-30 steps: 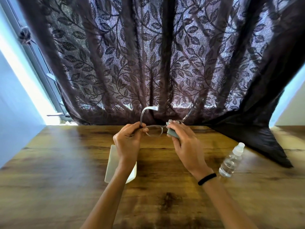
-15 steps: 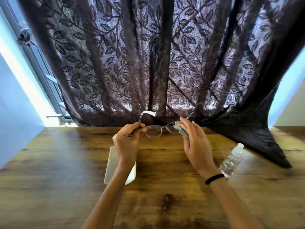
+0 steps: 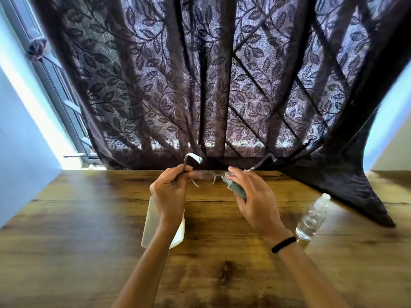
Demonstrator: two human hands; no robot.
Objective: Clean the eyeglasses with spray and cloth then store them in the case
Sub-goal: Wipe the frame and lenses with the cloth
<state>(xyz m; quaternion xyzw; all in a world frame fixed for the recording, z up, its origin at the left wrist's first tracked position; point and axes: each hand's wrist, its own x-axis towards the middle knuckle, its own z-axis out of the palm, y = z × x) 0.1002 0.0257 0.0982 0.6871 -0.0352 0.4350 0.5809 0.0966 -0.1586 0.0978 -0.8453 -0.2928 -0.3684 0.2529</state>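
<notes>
The eyeglasses (image 3: 203,177) are held up above the wooden counter (image 3: 66,230), their temples open and pointing away toward the dark leaf-patterned curtain (image 3: 200,85) behind them. The left hand (image 3: 170,192) has its grip closed on the frame's left end, fingers curled around the hinge corner. The right hand (image 3: 255,201) pinches a grey-green cloth (image 3: 236,188) over the glasses' right lens, its grip narrow on the fabric, whose loose end hangs below the lens. A white case (image 3: 151,221) lies on the counter below the glasses, partly hidden by the left wrist. A clear spray bottle (image 3: 312,218) stands to the glasses' lower right, well apart from them. A black band (image 3: 284,244) circles the right wrist.
</notes>
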